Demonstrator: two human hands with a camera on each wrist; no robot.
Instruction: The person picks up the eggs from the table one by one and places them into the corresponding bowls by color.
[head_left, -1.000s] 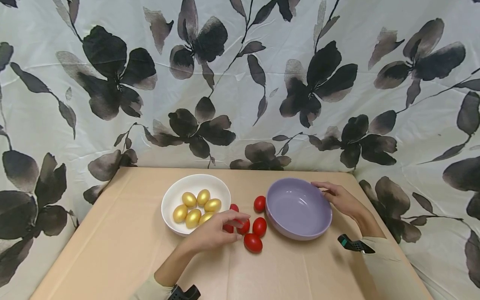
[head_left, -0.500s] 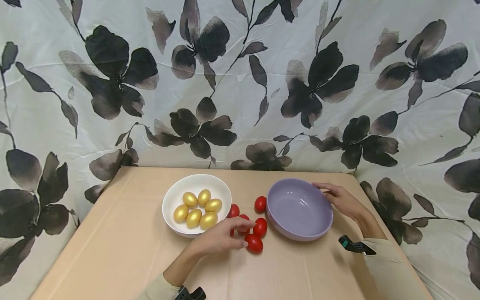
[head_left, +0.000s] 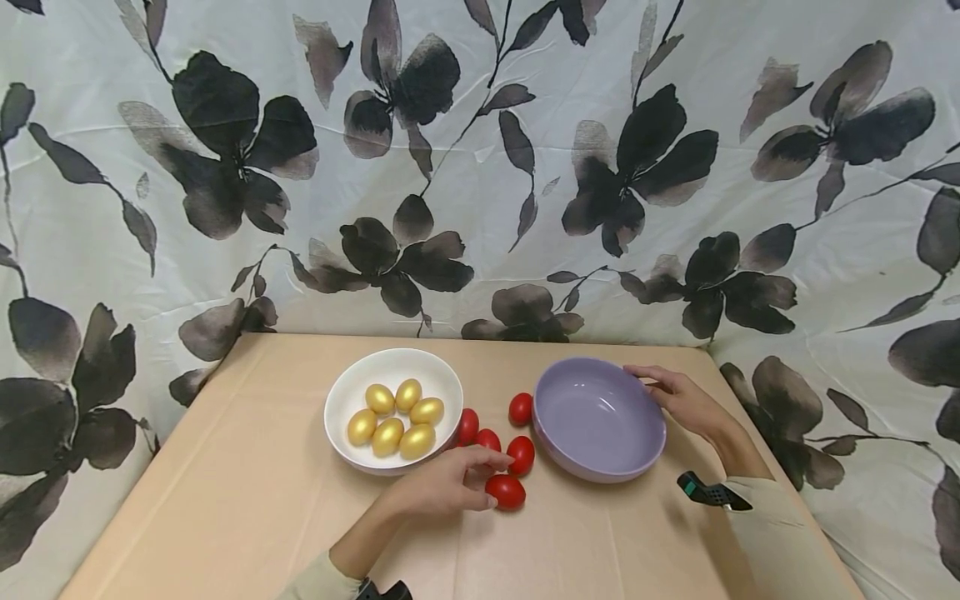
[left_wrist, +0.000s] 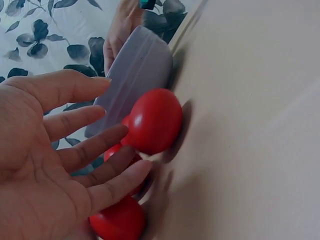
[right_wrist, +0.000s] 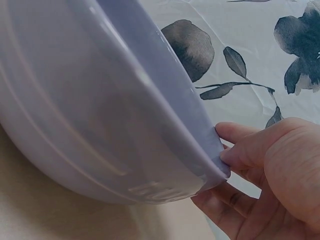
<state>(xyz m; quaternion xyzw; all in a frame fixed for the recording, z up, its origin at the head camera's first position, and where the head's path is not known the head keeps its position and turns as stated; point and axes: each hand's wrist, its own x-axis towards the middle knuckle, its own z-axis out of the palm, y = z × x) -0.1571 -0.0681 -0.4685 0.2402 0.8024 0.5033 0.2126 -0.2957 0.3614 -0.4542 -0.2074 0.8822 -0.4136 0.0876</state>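
Tan and smooth, the table [head_left: 570, 550] runs out of view on its near side, where we see a black plastic wrist device [head_left: 384, 590] at the left cuff. Beyond it, the left hand [head_left: 450, 481] reaches in with its thumb at the nearest glossy red egg-shaped piece [head_left: 506, 492]. In the left wrist view its fingers [left_wrist: 92, 146] are spread wide and curl round nothing. Compared with half a second ago, we find this hand slightly lower and that piece shifted a touch toward the near side; we judge that the hand is lining up on it and has no firm hold yet.

Four more red pieces [head_left: 521, 456] show between the bowls; we cannot tell whether the hand hides another. Left of the table's middle, we see a round white bowl [head_left: 339, 446] with six shiny gold egg-shaped pieces [head_left: 387, 437] inside. Toward the right edge, the right hand [head_left: 682, 404] pinches the rim of a round lavender bowl [head_left: 600, 417], unmoved. We notice faint marks low on its outer wall, too blurred to read. Past the far edge hangs a white cloth with dark flowers [head_left: 517, 275]; we find no legible brand or label.
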